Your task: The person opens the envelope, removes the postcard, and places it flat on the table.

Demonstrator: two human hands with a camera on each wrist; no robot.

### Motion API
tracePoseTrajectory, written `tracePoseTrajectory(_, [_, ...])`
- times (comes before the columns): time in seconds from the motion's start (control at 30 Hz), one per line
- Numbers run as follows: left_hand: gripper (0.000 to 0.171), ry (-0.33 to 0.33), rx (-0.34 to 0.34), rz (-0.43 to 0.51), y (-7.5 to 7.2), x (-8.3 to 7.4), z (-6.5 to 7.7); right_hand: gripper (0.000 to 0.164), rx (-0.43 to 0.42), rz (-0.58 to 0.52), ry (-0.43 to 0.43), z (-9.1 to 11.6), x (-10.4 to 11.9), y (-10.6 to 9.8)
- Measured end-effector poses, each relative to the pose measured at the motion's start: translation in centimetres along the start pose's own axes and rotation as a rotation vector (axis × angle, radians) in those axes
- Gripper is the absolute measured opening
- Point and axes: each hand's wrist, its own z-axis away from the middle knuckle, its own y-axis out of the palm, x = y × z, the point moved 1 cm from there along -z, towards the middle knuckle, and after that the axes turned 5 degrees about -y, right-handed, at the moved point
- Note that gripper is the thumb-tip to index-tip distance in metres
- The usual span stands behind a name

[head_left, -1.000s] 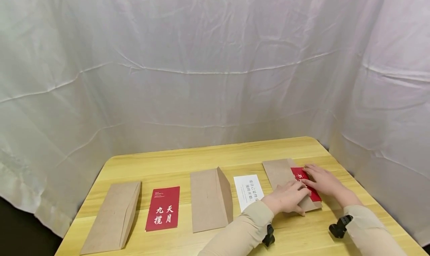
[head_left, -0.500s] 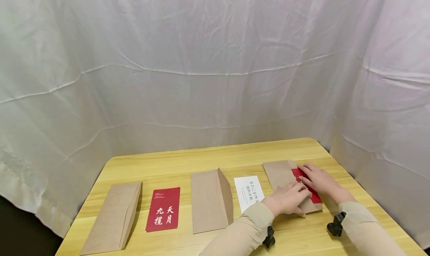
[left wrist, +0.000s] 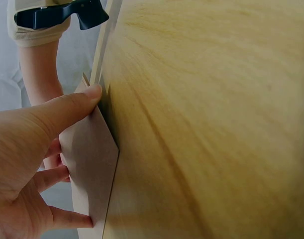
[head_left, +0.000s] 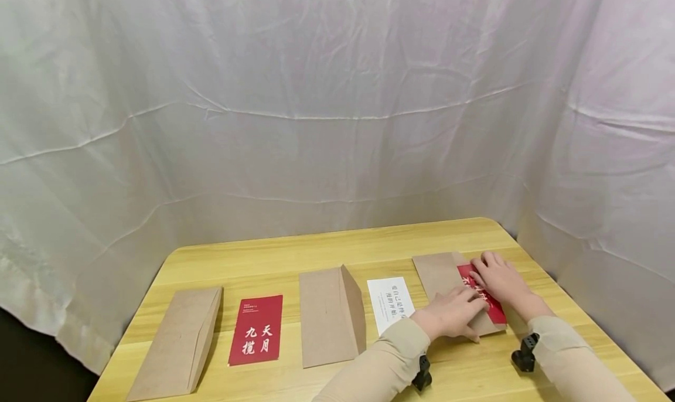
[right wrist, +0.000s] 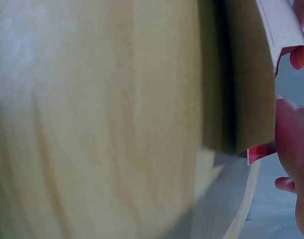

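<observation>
At the right of the table my left hand [head_left: 448,314] rests with spread fingers on a brown paper envelope [head_left: 435,270]. In the left wrist view its thumb [left wrist: 74,109] lies at the near edge of that envelope [left wrist: 94,159]. A red card [head_left: 495,313] with white characters lies at the envelope's right, open side. My right hand [head_left: 503,282] is over this card, its bent fingers touching the card's upper part and partly covering it. The right wrist view shows a raised brown flap [right wrist: 253,84] and a red card corner [right wrist: 262,151] beside the hand.
Left of my hands lie a white card [head_left: 387,299] with dark print, a brown envelope [head_left: 324,314] with its flap raised, a red card [head_left: 256,330] and another brown envelope [head_left: 171,343]. The wooden table [head_left: 316,247] is backed by a pale curtain [head_left: 316,156].
My right hand has shifted slightly up and left over the red card, and its fingers are more bent. The left hand stays in place on the envelope.
</observation>
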Motion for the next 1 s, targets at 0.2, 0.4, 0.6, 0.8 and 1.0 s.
tracePoseTrajectory(0.2, [0.066, -0.003, -0.016, -0.003, 0.3, 0.2, -0.4, 0.03, -0.023, 0.025, -0.009, -0.3, -0.1, -0.7])
tracePoseTrajectory(0.4, [0.066, -0.019, 0.001, 0.019, 0.2, 0.2, -0.4, 0.027, -0.029, 0.044, -0.029, -0.2, -0.1, -1.4])
tracePoseTrajectory(0.6, [0.066, -0.04, 0.01, 0.053, 0.2, 0.1, -0.2, 0.026, -0.041, 0.065, -0.025, 0.1, -0.7, -1.7])
tracePoseTrajectory(0.8, [0.066, -0.048, 0.012, 0.07, 0.0, 0.0, 0.0, 0.029, -0.037, 0.074, 0.002, 0.5, -1.5, -2.1])
tracePoseTrajectory(1.0, [0.063, -0.05, 0.027, 0.073, -0.2, -0.2, 0.1, 0.03, -0.05, 0.09, 0.012, 0.8, -2.2, -2.4])
